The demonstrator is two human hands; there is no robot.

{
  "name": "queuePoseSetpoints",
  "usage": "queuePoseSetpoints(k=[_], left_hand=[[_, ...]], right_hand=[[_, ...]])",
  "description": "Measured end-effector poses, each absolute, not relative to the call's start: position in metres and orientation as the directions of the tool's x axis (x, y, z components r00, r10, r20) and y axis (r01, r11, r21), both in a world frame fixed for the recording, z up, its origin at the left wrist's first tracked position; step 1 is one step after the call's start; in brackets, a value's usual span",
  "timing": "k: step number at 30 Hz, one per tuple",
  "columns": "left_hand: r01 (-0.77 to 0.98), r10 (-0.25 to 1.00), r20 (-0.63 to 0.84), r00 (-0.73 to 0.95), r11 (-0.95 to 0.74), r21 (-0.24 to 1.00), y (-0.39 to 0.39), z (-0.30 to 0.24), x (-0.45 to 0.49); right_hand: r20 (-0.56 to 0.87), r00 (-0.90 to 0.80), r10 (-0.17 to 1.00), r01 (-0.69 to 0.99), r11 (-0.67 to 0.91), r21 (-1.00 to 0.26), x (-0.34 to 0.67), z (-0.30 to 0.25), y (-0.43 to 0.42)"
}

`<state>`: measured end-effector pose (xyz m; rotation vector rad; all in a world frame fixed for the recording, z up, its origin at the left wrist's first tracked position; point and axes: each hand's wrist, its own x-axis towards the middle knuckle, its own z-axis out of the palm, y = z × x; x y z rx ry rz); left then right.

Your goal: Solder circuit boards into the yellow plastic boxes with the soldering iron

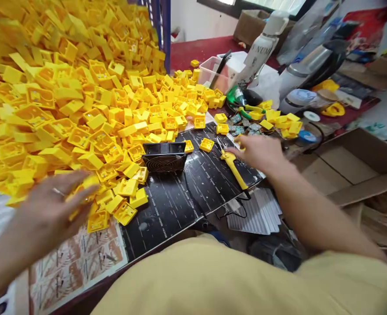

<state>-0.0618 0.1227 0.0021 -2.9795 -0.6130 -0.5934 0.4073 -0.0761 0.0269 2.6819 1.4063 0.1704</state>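
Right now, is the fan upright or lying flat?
Upright: the fan stands on edge on the black tabletop, its round grille facing the camera.

Black-topped workbench (162,208), heaped yellow casings (81,98), small black fan (165,162), yellow-handled soldering iron (235,169), circuit boards (238,130)

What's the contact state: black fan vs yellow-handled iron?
Apart. The head view shows it: a bare strip of black worktop lies between the black fan and the yellow-handled iron.
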Motion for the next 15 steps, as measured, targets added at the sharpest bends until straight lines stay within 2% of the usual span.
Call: queuePoseSetpoints(k=[3,4,6,8,10,12,13,15], left_hand=[[0.177,0.140,0.372,0.918,-0.982,-0.065,0.034,-0.016,-0.027],[0.134,0.120,0.328,0.937,-0.991,-0.021,0.013,-0.023,-0.013],[0.114,0.148,0.353,0.924,-0.987,0.115,-0.019,-0.037,0.021],[0.116,0.245,0.328,0.912,-0.924,0.365,-0.041,-0.048,0.063],[0.207,0.413,0.162,0.896,-0.711,0.672,-0.058,-0.053,0.112],[0.215,0.510,-0.017,0.860,-0.332,0.919,-0.074,-0.052,0.163],[0.154,0.536,-0.061,0.842,-0.131,0.979,-0.083,-0.050,0.186],[0.009,0.577,-0.122,0.807,0.196,0.981,-0.099,-0.043,0.226]], right_hand=[[0.052,0.637,0.769,0.767,-0.639,0.060,0.402,-0.028,-0.121],[0.058,0.648,0.760,0.760,-0.650,0.020,0.401,-0.044,-0.128],[0.097,0.663,0.743,0.749,-0.659,-0.073,0.400,-0.068,-0.138],[0.177,0.666,0.725,0.746,-0.641,-0.180,0.397,-0.081,-0.148],[0.289,0.640,0.712,0.767,-0.573,-0.288,0.388,-0.085,-0.162],[0.416,0.581,0.700,0.810,-0.450,-0.375,0.374,-0.085,-0.180],[0.480,0.542,0.690,0.835,-0.375,-0.403,0.366,-0.084,-0.190],[0.598,0.463,0.654,0.875,-0.227,-0.428,0.355,-0.084,-0.207]])
